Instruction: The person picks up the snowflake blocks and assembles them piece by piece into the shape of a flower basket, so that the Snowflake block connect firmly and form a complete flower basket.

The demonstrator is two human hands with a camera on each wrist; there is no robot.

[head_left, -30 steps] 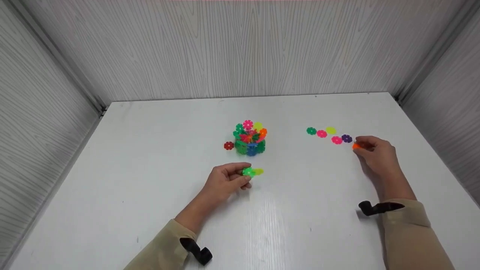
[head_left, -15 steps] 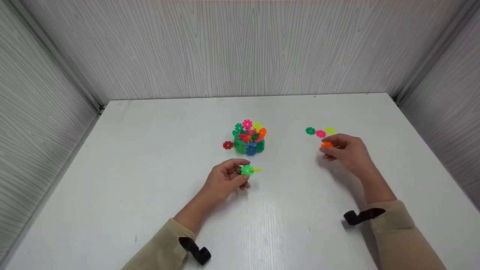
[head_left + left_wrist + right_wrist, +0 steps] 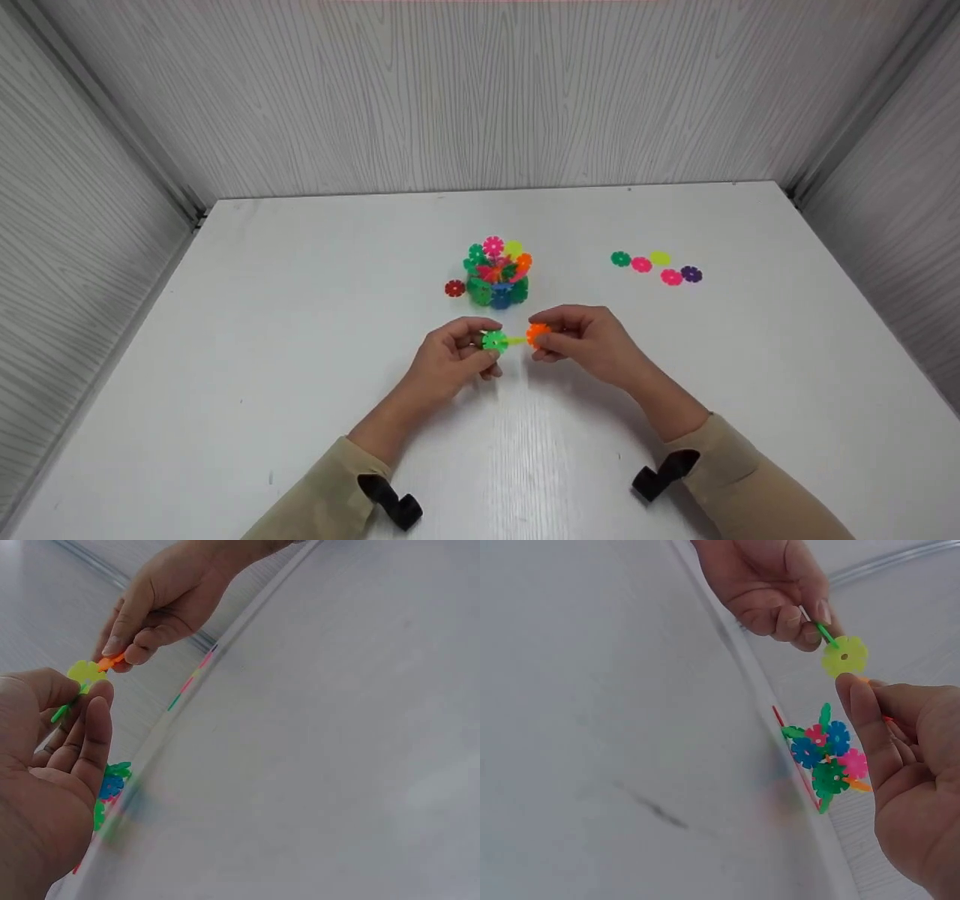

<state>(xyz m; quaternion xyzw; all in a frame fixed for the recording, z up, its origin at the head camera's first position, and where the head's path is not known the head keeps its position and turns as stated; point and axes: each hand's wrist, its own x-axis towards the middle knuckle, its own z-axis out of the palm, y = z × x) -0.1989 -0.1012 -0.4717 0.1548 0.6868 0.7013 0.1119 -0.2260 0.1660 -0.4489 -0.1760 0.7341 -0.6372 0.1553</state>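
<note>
My left hand point(image 3: 455, 355) pinches a light green snowflake disc point(image 3: 494, 341) between thumb and fingers. A yellow snowflake disc point(image 3: 845, 656) is slotted into it crosswise and points to the right. In my right hand point(image 3: 589, 341) an orange snowflake disc point(image 3: 537, 335) is pinched, right at the free edge of the yellow one; in the left wrist view the orange disc point(image 3: 109, 662) overlaps that rim. Just beyond both hands stands a round cluster of joined snowflake discs point(image 3: 500, 274) in green, blue, pink, orange and yellow.
One dark red disc point(image 3: 454, 288) lies flat left of the cluster. Several loose discs, among them a purple one point(image 3: 691, 274) and a green one point(image 3: 620, 259), lie at the right on the white table point(image 3: 337, 300). Panels point(image 3: 480, 97) wall the back and sides.
My right hand has carried the orange disc left from beside the loose discs to the yellow disc. My left hand has stayed nearly in place, its discs turned slightly.
</note>
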